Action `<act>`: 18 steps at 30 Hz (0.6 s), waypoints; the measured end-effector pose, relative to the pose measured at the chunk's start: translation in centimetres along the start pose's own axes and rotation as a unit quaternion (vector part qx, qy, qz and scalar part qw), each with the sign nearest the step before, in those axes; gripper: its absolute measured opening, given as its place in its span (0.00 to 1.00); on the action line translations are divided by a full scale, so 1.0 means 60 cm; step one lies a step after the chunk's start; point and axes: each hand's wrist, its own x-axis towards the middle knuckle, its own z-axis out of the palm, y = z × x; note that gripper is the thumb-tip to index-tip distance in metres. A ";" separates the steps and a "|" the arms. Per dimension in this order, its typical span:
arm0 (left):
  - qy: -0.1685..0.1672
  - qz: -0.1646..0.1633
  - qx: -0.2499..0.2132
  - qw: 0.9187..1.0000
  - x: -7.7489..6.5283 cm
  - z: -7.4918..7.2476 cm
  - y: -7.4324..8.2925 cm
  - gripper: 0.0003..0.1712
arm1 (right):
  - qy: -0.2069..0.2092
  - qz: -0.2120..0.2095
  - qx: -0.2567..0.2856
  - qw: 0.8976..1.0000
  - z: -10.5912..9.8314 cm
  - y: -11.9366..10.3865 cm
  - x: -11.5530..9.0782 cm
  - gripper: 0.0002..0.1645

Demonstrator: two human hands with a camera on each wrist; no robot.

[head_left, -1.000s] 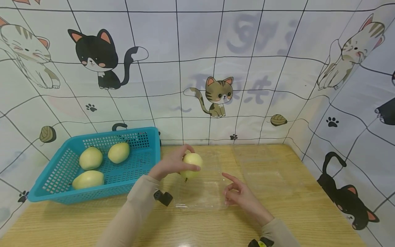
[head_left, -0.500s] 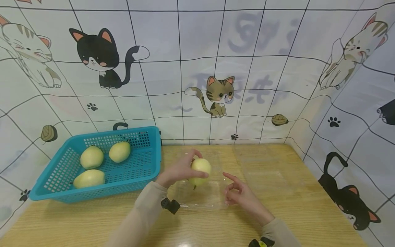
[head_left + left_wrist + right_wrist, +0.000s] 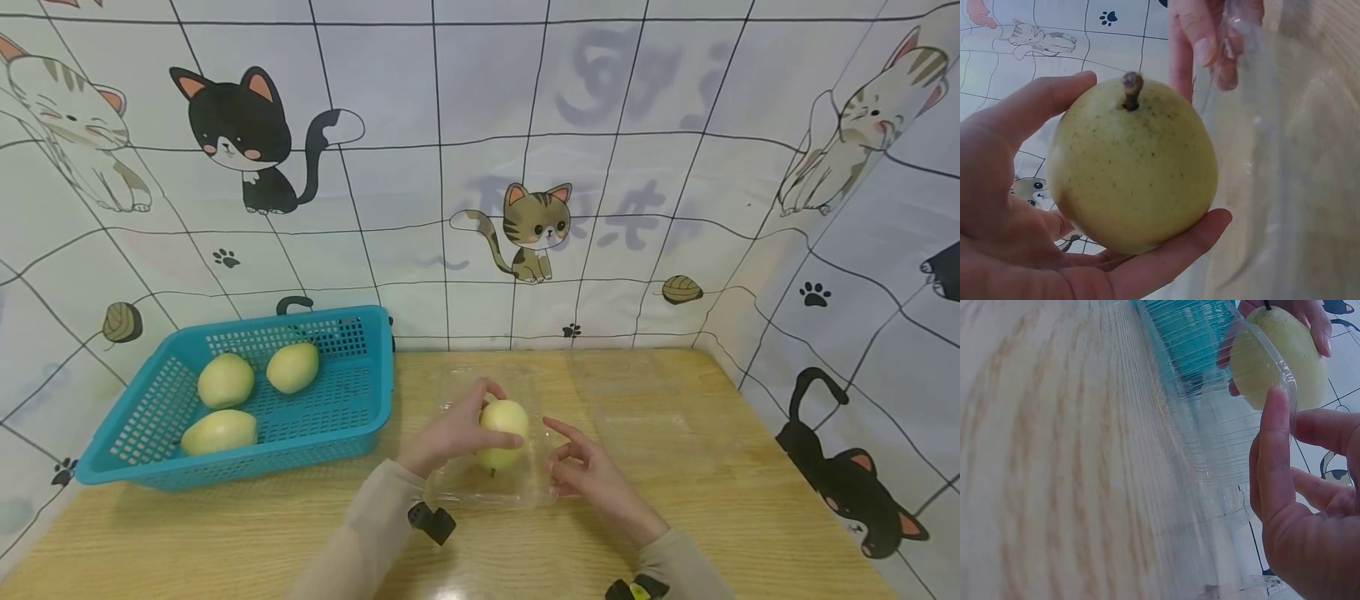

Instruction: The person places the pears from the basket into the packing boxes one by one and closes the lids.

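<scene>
My left hand (image 3: 461, 433) grips a yellow-green pear (image 3: 510, 417) over the near part of a clear plastic clamshell box (image 3: 468, 500). In the left wrist view the pear (image 3: 1138, 175) shows a short brown stem and small dark specks, with thumb and fingers curled around its sides. On the box's right side, my right hand (image 3: 596, 479) pinches the rim. From the right wrist, the ribbed clear wall (image 3: 1210, 425) stands between the thumb and a finger, with the pear behind it.
A blue perforated basket (image 3: 352, 383) stands at the left with three pears, one being a front pear (image 3: 219, 432). Right of the box lies its flat clear lid (image 3: 645, 425) on the wooden table (image 3: 750, 517). A cat-patterned sheet (image 3: 480, 100) rises behind.
My left hand has carried the pear rightward and toward me, lower over the box. The right hand has stayed at the rim.
</scene>
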 end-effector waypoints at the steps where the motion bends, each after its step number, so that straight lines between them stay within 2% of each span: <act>1: 0.002 0.001 -0.005 1.000 0.001 0.003 -0.001 0.33 | -0.001 -0.001 -0.001 1.000 0.000 0.000 0.000 0.40; 9: 0.032 0.008 -0.025 0.999 0.008 0.031 -0.012 0.33 | -0.010 -0.008 -0.012 1.000 -0.003 0.000 0.000 0.39; 14: 0.060 0.015 0.001 0.998 0.015 0.051 -0.023 0.34 | -0.011 -0.008 -0.005 1.000 -0.004 0.002 0.000 0.39; 18: 0.062 0.013 0.014 0.998 0.017 0.063 -0.027 0.34 | -0.014 -0.011 0.005 1.000 -0.005 0.004 0.001 0.40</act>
